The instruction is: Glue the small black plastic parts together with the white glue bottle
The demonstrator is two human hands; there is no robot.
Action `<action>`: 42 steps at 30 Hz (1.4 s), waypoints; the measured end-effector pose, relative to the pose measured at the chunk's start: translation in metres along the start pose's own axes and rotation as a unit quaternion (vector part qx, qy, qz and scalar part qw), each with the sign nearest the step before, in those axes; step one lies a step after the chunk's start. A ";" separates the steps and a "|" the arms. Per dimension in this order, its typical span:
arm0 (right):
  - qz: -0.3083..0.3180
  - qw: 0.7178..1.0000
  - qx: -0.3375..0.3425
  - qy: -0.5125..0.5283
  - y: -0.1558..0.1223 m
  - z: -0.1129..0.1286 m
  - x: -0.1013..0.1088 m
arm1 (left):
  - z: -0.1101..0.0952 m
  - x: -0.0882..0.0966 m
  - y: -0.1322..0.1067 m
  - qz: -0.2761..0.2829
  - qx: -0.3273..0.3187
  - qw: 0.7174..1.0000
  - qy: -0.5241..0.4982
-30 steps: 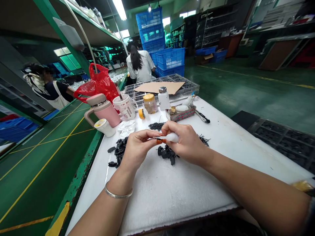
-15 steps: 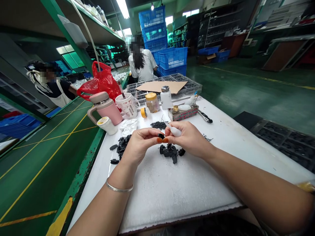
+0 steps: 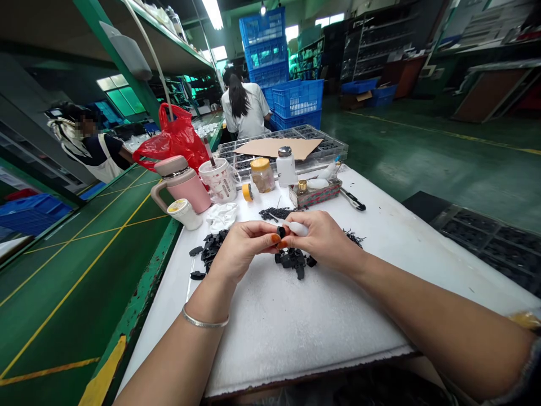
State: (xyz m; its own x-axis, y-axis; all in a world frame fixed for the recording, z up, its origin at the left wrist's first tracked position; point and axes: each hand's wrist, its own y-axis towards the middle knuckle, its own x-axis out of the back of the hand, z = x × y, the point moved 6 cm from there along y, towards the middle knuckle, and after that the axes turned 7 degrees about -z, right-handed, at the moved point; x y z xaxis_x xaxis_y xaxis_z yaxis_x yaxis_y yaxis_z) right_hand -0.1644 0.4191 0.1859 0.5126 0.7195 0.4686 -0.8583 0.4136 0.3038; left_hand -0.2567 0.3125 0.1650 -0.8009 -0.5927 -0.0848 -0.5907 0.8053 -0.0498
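Between its fingertips my left hand (image 3: 250, 245) pinches a small black plastic part (image 3: 281, 232). My right hand (image 3: 323, 239) meets it there, its fingers closed round a small white glue bottle (image 3: 298, 228) with a thin tip pointing up and left. Just under the hands lies a small heap of black parts (image 3: 293, 260). A larger pile of black parts (image 3: 210, 248) is left of my left hand, partly covered by it. Beyond the fingertips are tiny black pieces (image 3: 273, 213). Thin black strips (image 3: 354, 238) show past my right hand.
Along the back stand a pink mug (image 3: 186, 186), a white cup (image 3: 222, 183), a jar (image 3: 262, 177), a white pump bottle (image 3: 286, 168) and a small box (image 3: 316, 194). A utility knife (image 3: 353, 200) lies right of them. Two people work beyond the table.
The black part has been turned between my fingertips. The bottle in my right hand has tilted flatter, its tip swinging left and down.
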 end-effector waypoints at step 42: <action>-0.024 0.984 -0.066 0.161 0.005 -0.011 0.018 | -0.004 0.011 0.003 -0.089 -0.033 0.995 -0.021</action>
State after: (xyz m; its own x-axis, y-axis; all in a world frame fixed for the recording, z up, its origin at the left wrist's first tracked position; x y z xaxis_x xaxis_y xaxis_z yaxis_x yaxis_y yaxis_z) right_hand -0.1595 0.4403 0.1872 0.5363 0.8282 0.1626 -0.8399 0.5047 0.1997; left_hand -0.2677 0.3078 0.1678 -0.6790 -0.7240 -0.1217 -0.7292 0.6843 -0.0024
